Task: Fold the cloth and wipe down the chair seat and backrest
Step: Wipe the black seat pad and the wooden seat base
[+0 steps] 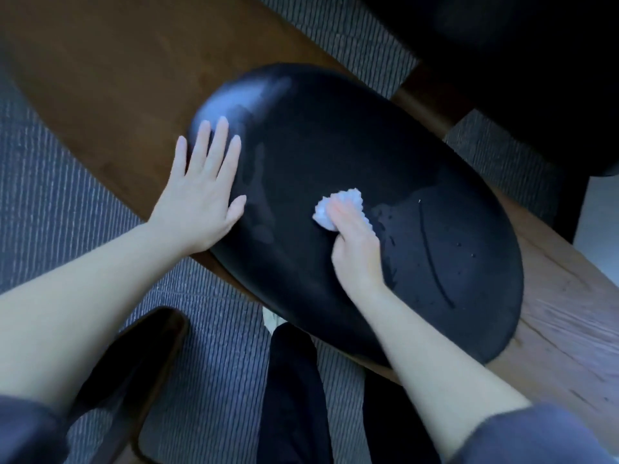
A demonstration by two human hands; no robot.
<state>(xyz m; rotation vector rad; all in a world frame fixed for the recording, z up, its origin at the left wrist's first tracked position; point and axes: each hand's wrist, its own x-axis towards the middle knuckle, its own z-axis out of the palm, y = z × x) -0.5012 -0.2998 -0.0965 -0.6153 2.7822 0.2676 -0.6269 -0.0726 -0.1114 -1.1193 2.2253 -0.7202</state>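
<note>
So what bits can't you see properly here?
Head view only:
- Cloth: mostly under the right hand, folds hidden.
- Black chair pad: seat or backrest unclear, the rest is out of sight.
- Dark shape, top right: too dark, cut by the edge.

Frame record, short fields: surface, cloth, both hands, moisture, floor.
surface: black chair pad, oval; seat or backrest unclear
cloth: white cloth, bunched, on the pad
right hand: right hand grips the cloth, pressing it on the pad
left hand: left hand flat, fingers spread, resting on the pad's left end
moisture: droplets and sheen right of the cloth
floor: striped grey rug
</note>
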